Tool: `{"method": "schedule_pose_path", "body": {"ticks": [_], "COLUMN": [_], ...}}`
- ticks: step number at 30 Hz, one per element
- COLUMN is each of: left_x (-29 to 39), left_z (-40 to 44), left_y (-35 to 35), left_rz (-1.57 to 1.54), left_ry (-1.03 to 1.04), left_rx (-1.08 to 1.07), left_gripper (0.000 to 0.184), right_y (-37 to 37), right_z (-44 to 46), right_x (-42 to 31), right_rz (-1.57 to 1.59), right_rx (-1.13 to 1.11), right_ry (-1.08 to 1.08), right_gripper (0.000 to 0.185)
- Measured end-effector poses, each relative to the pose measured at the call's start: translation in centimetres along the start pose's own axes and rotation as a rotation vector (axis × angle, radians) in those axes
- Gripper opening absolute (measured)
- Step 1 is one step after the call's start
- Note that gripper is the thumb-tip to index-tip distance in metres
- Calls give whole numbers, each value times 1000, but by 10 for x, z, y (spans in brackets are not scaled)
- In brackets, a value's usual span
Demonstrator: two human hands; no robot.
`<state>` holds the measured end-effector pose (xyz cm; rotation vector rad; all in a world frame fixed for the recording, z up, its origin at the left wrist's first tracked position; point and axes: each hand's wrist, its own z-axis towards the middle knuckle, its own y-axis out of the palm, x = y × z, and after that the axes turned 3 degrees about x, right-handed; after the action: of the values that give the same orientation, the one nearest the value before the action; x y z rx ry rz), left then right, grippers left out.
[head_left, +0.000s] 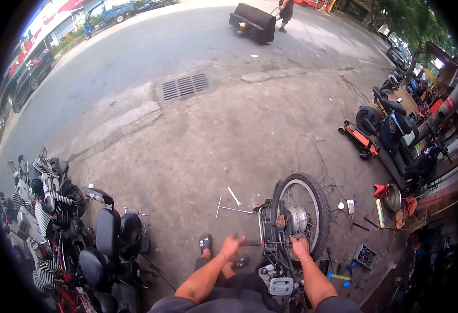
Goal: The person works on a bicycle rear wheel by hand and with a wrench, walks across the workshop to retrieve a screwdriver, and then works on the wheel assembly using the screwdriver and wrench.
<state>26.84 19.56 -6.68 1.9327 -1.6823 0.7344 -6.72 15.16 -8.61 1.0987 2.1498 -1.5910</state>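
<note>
My left hand (pixel 231 245) is closed round the handle of a screwdriver-like tool (pixel 252 243), whose shaft points right towards the wheel. My right hand (pixel 299 246) is at the hub side of the spoked wheel (pixel 320 219), near the tool's far end; its fingers are bent and what they hold is too small to make out. The wheel belongs to a bike with a pedal (pixel 281 286) at the bottom. An open-ended wrench (pixel 233 196) and a T-shaped wrench (pixel 234 209) lie on the ground left of the wheel.
Parked scooters (pixel 106 229) line the left side. An orange jack (pixel 361 138), a scooter (pixel 396 128) and a small crate (pixel 364 256) are on the right. A drain grate (pixel 185 86) lies ahead; beyond it, a person (pixel 286 13) pulls a dark cart (pixel 252 23).
</note>
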Motion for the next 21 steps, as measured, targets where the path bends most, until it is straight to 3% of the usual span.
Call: {"method": "schedule_pose_path", "body": {"ticks": [3,4,6,9,13,16,18,19,20,21], "left_x": [17,20,21,3,9,-26,-12,-6,0,2], "left_z": [-7,-9,-15,-9,-8,23,6,1,-5,-10], "left_y": [-8,-5,3,4,-3,-5,-3,-3,-2,-1], "left_rz": [-69,-8,120,20,0,-42,-105,-53,0,-99], "left_ry": [-210,-145,-20,384,80,-202,-375,-247,-136,-92], "left_rx": [-108,-59,39,74,-31,-50,-55,-71,-92,-54], "left_gripper": [48,47,46,43,46,46,45,47,49,51], "right_y": [5,8,13,14,-7,-8,-2,-9,-4,-1], "right_z": [-9,-13,-11,5,3,-28,-41,-49,-39,-29], "right_x": [3,7,12,14,-14,-29,-25,-45,-29,-22], "right_rz": [-216,-273,-52,109,-182,-225,4,102,-184,-34], "right_rx": [169,241,208,25,-21,93,149,178,138,108], "right_ry": [-248,-337,-172,179,81,-173,-106,-101,-16,24], "right_gripper": [21,21,20,22,25,26,27,27,29,31]}}
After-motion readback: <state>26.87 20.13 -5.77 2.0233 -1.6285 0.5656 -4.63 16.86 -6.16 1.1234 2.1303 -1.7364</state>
